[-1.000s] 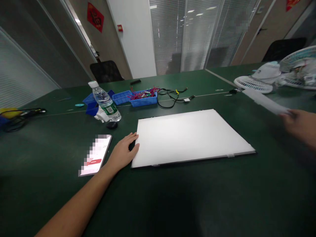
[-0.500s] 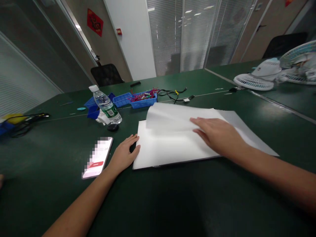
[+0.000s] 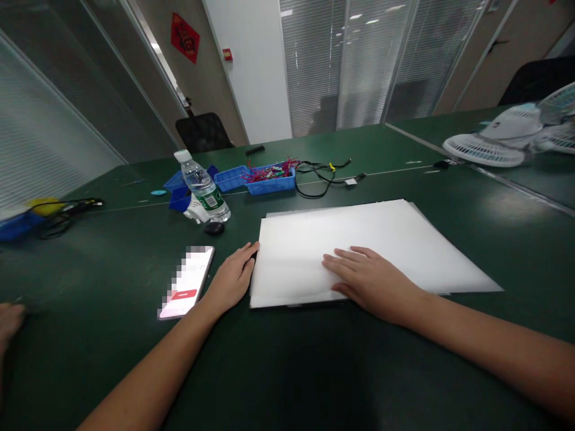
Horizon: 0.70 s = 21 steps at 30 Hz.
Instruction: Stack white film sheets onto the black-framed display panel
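Observation:
White sheets of paper [image 3: 305, 239] lie flat in a stack on the dark green table [image 3: 287, 371], over something with a thin dark edge. My right hand [image 3: 371, 278] rests palm down on the top sheet near its front edge, fingers spread. At the stack's left edge is my left hand [image 3: 232, 276], its fingers apart and the fingertips touching the edge. Just left of that hand lies a phone [image 3: 191, 281] with a lit, partly pixelated screen.
Beyond the phone are a black mouse [image 3: 214, 228], a water bottle [image 3: 204, 188] and a blue tray [image 3: 271, 184] of red wires. Black cables [image 3: 314, 179] lie behind the paper. White fan parts [image 3: 485, 149] sit far right. Another person's hand [image 3: 9, 320] shows at the left edge.
The lifted, curled top sheet now lies flat. My right hand has come down and nearer on the paper. The view has shifted slightly, and more of the other person's hand shows.

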Tool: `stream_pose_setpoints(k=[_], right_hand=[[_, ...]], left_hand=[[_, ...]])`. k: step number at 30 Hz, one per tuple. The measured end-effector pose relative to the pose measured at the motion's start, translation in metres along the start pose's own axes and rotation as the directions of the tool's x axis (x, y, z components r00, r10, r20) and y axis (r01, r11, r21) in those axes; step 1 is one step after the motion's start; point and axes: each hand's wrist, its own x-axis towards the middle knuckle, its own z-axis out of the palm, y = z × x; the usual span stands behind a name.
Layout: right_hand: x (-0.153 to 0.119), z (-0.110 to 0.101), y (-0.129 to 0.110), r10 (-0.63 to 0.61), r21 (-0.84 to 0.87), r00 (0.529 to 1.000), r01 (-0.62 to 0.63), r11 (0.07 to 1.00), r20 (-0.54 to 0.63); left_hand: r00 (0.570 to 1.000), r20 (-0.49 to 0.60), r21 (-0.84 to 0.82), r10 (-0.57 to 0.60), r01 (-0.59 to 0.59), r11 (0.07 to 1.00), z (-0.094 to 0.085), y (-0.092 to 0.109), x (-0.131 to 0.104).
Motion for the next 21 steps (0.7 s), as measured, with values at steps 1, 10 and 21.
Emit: stream_pose_setpoints(k=[1,10,21], right_hand=[[-0.0005,-0.0006,-0.0007,-0.018,0.009,1.000,0.018,1.000,0.010],[-0.0011,-0.0085,-0.0037,-0.031,0.076,0.997,0.026,0.997,0.064],[-0.0063,-0.0102,0.0012,-0.087,0.110,0.993,0.078,0.991,0.082]], left_hand=[[1.000,0.003,-0.003,0.007,-0.007,1.000,-0.0003,0.0008,-0.0001],[1.000,0.018,0.038,0.016,-0.017,0.999,0.0012,0.0002,-0.0015],[0.999,0.019,0.044,0.027,-0.028,0.999,0.0009,0.0009,-0.0011]])
